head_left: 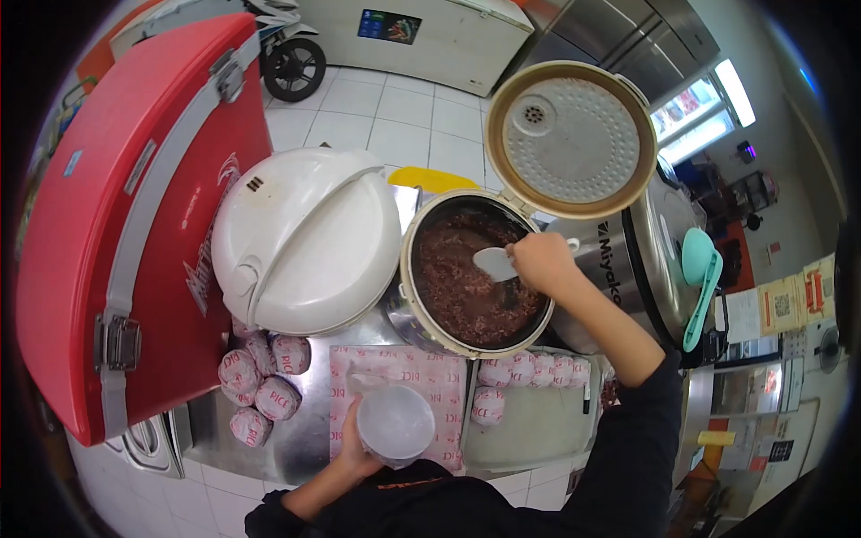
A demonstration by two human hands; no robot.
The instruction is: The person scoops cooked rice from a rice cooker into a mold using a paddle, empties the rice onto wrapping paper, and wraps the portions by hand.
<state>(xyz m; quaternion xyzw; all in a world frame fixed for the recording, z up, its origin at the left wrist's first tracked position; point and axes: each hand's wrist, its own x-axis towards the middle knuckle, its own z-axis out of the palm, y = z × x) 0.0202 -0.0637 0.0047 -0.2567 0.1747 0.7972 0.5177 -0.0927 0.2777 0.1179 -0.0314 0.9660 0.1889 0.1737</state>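
Observation:
My right hand (542, 262) is closed round the handle end of a pale scoop (494, 263), whose bowl is over the dark reddish rice (453, 278) in the open cooker (408, 260). Low in the view, my left hand (357, 448) grips a round translucent plastic bowl (395, 423) from its left side. The bowl is above printed pink wrapping paper (446, 408) on the metal table; nothing can be made out inside it.
Several wrapped rice balls (278, 397) lie left of the paper, more in a tray (529, 430) at right. A white-lidded cooker (305, 238), a red cooler box (134, 206), a raised cooker lid (574, 143) and a steel Miyako cooker (587, 233) with a teal scoop (700, 278) surround the work.

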